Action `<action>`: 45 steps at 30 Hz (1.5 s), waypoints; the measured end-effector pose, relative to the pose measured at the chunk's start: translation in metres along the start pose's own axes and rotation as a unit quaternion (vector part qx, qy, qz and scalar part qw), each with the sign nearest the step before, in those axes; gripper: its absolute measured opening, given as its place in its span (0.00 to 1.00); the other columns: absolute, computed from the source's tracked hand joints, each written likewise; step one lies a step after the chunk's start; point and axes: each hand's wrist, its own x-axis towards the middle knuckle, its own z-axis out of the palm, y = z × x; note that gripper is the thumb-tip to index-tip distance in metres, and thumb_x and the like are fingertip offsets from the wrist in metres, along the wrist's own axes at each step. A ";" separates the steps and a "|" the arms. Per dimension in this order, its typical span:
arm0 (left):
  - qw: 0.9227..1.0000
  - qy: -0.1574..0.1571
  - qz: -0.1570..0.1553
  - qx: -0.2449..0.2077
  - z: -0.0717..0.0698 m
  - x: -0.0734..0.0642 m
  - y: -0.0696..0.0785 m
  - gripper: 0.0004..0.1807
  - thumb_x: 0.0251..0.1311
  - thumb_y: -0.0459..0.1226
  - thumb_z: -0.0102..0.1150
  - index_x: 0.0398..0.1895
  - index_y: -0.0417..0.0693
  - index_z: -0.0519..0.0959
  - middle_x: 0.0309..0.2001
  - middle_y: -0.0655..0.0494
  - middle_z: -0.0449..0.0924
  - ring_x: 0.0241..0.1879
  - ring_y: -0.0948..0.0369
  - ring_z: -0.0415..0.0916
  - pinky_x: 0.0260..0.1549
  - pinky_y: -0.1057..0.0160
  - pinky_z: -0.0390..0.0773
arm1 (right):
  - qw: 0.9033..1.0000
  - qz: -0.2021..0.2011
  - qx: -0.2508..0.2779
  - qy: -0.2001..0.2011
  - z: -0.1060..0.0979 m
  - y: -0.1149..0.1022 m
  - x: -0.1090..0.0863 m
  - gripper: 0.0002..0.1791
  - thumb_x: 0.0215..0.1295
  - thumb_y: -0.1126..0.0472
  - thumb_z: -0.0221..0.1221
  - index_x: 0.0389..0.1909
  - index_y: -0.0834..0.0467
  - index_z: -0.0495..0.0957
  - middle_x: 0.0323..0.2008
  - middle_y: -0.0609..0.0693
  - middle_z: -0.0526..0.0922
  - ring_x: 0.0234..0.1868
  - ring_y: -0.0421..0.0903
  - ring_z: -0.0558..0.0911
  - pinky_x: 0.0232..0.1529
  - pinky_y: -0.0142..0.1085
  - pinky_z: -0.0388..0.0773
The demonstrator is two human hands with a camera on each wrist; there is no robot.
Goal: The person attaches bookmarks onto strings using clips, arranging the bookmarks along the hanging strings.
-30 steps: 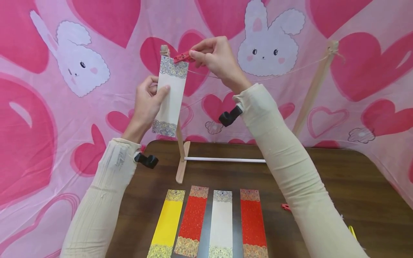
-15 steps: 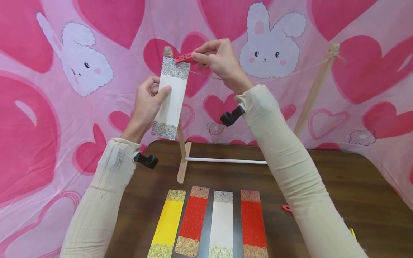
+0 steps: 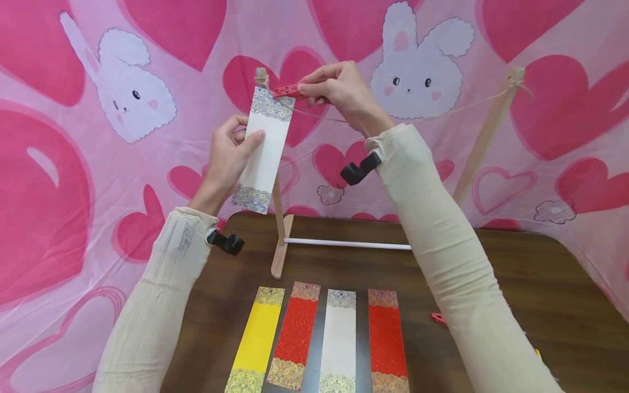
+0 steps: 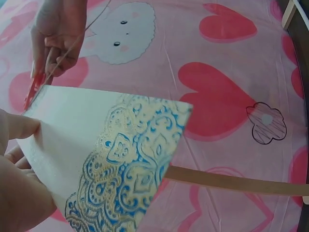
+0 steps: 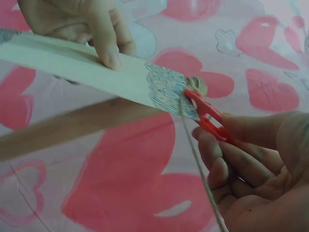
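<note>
In the head view my left hand (image 3: 228,155) holds a white paper strip (image 3: 267,150) by its side, thumb on the front face. Blue and gold lace-like patterns cover both ends of the strip, which hangs tilted near the left post's top. My right hand (image 3: 346,93) pinches a red clothespin (image 3: 286,91) at the strip's upper edge. Seen from the right wrist, the clothespin's tip (image 5: 190,94) overlaps the patterned end, where a thin string (image 5: 200,169) runs down past it. Whether the clothespin grips both string and paper is hard to tell.
A wooden stand has a left post (image 3: 278,213), a right post (image 3: 484,136) and a white crossbar (image 3: 349,243). On the table lie a yellow strip (image 3: 254,338), two red strips (image 3: 385,333), a white strip (image 3: 339,333) and another red clothespin (image 3: 438,319).
Both hands, the strip and the clothespin have shifted slightly right in the head view, along with the background. Both hands keep their hold.
</note>
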 end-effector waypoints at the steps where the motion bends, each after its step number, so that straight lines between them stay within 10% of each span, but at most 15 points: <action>1: 1.000 -0.002 -0.002 0.004 0.000 0.001 0.000 0.06 0.64 0.30 0.60 0.43 0.39 0.77 0.33 0.51 0.85 0.32 0.59 0.84 0.30 0.64 0.84 | 1.000 0.002 -0.005 -0.006 -0.002 0.000 0.001 0.09 0.59 0.67 0.69 0.40 0.65 0.87 0.31 0.57 0.86 0.24 0.45 0.78 0.28 0.30 0.75; 17: 0.998 -0.027 -0.012 0.061 -0.008 0.009 0.011 0.06 0.63 0.31 0.61 0.42 0.41 0.78 0.30 0.51 0.83 0.28 0.61 0.81 0.26 0.66 0.82 | 0.984 -0.062 -0.155 -0.060 -0.008 -0.014 0.006 0.12 0.60 0.62 0.69 0.42 0.64 0.87 0.36 0.55 0.88 0.31 0.50 0.81 0.37 0.36 0.78; 30: 0.989 -0.071 -0.028 0.130 -0.013 0.010 -0.002 0.11 0.69 0.37 0.58 0.49 0.40 0.75 0.39 0.47 0.85 0.34 0.60 0.82 0.32 0.64 0.82 | 0.980 0.005 -0.174 -0.102 -0.009 0.002 -0.004 0.24 0.66 0.58 0.64 0.63 0.55 0.74 0.53 0.54 0.82 0.50 0.49 0.81 0.54 0.39 0.77; 35: 0.987 -0.048 -0.008 0.156 -0.012 0.003 -0.012 0.13 0.69 0.35 0.57 0.52 0.39 0.73 0.46 0.42 0.82 0.43 0.62 0.78 0.44 0.66 0.76 | 0.972 -0.068 -0.222 -0.045 -0.018 0.007 -0.024 0.26 0.68 0.60 0.62 0.65 0.56 0.71 0.58 0.53 0.79 0.57 0.45 0.78 0.60 0.35 0.74; 45: 0.970 0.036 0.017 0.239 -0.027 -0.044 -0.029 0.17 0.67 0.37 0.58 0.56 0.40 0.72 0.51 0.49 0.78 0.52 0.58 0.78 0.50 0.65 0.75 | 0.920 -0.258 -0.294 0.030 -0.037 0.024 -0.088 0.13 0.65 0.69 0.60 0.50 0.64 0.82 0.46 0.50 0.85 0.46 0.40 0.80 0.54 0.31 0.76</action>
